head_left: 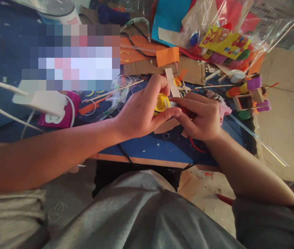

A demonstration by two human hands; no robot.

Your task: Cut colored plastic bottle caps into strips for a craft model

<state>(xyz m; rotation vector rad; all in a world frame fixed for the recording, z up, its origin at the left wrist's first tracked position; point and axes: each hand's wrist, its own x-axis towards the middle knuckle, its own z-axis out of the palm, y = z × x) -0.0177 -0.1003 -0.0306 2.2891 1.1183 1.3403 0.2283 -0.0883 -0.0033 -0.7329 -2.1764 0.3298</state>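
Observation:
My left hand [141,107] is curled round a small yellow plastic cap [162,102], its open round side facing right. Thumb and fingers close on the cap from either side. My right hand [198,116] meets it, the index fingertip close to the cap's edge and the thumb against my left thumb. Whether something small sits in the right fingers I cannot make out. Beneath the right wrist shows a red loop-shaped handle [198,146]. A pink tool, apparently a glue gun [224,110], lies partly hidden behind this hand, with a long clear stick [259,138] trailing from it.
A white charger [41,102] stands in a magenta socket block [58,121] at left. Beyond the hands lie orange paper [167,56], cardboard, thin sticks and a yellow-labelled plastic bag [226,41]. A small wheeled construction [252,93] stands at right. Black cable crosses the blue table's front edge [152,159].

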